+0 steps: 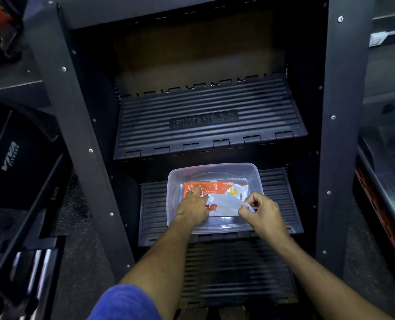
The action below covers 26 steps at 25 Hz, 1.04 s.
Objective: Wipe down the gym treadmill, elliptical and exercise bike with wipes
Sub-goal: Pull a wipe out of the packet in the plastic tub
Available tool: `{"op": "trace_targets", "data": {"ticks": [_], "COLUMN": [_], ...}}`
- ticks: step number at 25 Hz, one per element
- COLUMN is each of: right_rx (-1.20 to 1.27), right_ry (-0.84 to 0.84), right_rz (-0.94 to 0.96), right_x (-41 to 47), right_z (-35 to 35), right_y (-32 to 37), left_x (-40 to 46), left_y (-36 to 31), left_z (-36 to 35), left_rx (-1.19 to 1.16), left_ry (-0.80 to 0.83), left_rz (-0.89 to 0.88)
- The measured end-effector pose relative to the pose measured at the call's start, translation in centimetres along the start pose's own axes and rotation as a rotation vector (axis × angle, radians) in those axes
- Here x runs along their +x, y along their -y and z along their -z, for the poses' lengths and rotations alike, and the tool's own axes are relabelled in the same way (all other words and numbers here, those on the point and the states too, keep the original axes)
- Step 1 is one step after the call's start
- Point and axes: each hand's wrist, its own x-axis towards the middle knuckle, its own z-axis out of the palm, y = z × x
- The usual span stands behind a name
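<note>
A clear plastic tub (254, 172) sits on a ribbed black step (277, 199) of a stair-climber machine. Inside lies an orange and white pack of wipes (217, 187). My left hand (193, 210) rests flat on the left part of the pack, its fingers straight. A white wipe (224, 203) stretches out of the pack to the right. My right hand (261, 212) pinches the end of that wipe between thumb and fingers, just over the tub's right side.
A higher ribbed step marked FITNESS (205, 120) rises behind the tub, another lower step (235, 273) lies under my arms. Dark side frames (76, 135) (339, 135) flank the steps. Other black gym machines (14, 158) stand at the left and right.
</note>
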Motion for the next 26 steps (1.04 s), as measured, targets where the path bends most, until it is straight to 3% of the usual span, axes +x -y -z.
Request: {"op": "trace_targets", "data": {"ticks": [5,8,11,16,21,26], "right_rx": [0.001,0.004,-0.015,-0.024,0.047,0.065], "right_ry": [0.027,0.015,0.043,0.06,0.008,-0.072], "right_rz": [0.03,0.019,0.024,-0.033,-0.07,0.092], "right_x": [1.3,2.4,2.8,2.6,1.9,0.2], "right_z": [-0.4,-0.5,-0.4,0.4,1.2,1.5], "right_y": [0.2,0.4,0.3,0.4,0.5,1.5], "left_x": [-1.3,-2.6,-2.6,-1.1,-1.0,-0.3], "left_y": [0.0,0.4,-0.5,-1.7,-1.7,-2.2], "left_z": [1.5,2.0,1.6,1.2,0.5,0.3], "left_rx": [-0.095,-0.067,0.07,0.125,0.045,0.039], "left_ry": [-0.108,-0.21,-0.199,-0.065,-0.048,-0.052], "left_rz": [-0.034,-0.192,-0.337,-0.232,-0.156,-0.117]}}
